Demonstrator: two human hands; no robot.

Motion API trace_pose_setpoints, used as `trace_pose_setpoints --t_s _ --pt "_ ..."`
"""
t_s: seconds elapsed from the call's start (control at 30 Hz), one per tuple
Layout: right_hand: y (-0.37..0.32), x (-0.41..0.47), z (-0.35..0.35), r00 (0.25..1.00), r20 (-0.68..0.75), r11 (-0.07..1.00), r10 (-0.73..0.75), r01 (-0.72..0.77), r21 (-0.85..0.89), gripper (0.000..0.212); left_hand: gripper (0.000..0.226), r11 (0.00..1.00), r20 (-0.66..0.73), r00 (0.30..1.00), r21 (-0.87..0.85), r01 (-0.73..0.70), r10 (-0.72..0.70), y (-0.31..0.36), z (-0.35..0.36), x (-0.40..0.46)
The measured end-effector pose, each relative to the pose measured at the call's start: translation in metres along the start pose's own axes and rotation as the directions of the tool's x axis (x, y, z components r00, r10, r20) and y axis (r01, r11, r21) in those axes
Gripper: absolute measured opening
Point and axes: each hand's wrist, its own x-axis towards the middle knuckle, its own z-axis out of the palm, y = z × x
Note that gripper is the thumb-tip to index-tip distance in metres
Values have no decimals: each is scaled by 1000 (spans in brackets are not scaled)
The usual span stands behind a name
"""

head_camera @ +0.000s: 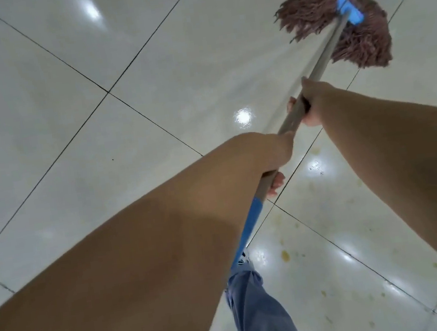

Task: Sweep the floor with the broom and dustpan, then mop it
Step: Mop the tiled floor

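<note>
A blue trouser leg (254, 308) stands on the glossy pale tile; yellowish stains (285, 255) dot the tile just right of it.

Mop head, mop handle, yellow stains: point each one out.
mop head (311, 11): head view, on the brown strands left of the blue clamp.
mop handle (331, 46): head view, on the grey shaft above the right hand.
yellow stains (285, 255): head view, on the largest spot on the tile.

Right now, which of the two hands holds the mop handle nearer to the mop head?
The right hand: it grips the grey handle just below the mop head, while the left hand grips lower.
</note>
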Motion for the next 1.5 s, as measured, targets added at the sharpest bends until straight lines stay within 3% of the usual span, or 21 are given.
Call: trace_pose_setpoints --t_s 0.1,0.13,0.23,0.43,0.7,0.83,0.93,1.0,1.23,1.37,1.5 --pt "41 -4 13 999 6 999 32 -32 14 24 53 996 -40 995 6 93 -93 -42 -11 7" --pt "60 -10 18 999 14 999 41 -41 23 26 73 991 -73 990 63 122 -117 -63 -17 7" --pt "131 -41 36 996 61 998 61 -61 8 26 57 975 -108 980 129 181 -168 -136 -38 -9" --pt "304 -154 68 952 166 966 258 -248 -80 36 64 967 -115 968 101 236 -224 -337 -92 -108" --pt "566 -353 97 862 358 934 358 -325 -152 38 76 955 -247 933 79 287 -260 -623 -133 -283" --pt "687 -458 88 733 401 834 549 -455 -311 39 79 913 -251 885 9 407 -392 -761 -129 -386" --pt "740 -511 79 621 402 734 672 -487 -474 39 77 855 -281 820 -5 519 -499 -814 -127 -451" --pt "746 -521 79 583 428 716 691 -472 -514 40 76 852 -316 812 24 523 -490 -820 -128 -466" --pt "705 -487 66 589 530 792 610 -430 -434 40 68 859 -379 810 68 507 -447 -750 -117 -453" --pt "628 -431 48 642 579 864 503 -376 -334 39 68 869 -398 824 116 480 -402 -657 -105 -409" --pt "505 -335 20 754 553 935 354 -282 -213 37 67 906 -366 880 174 385 -303 -524 -82 -324"
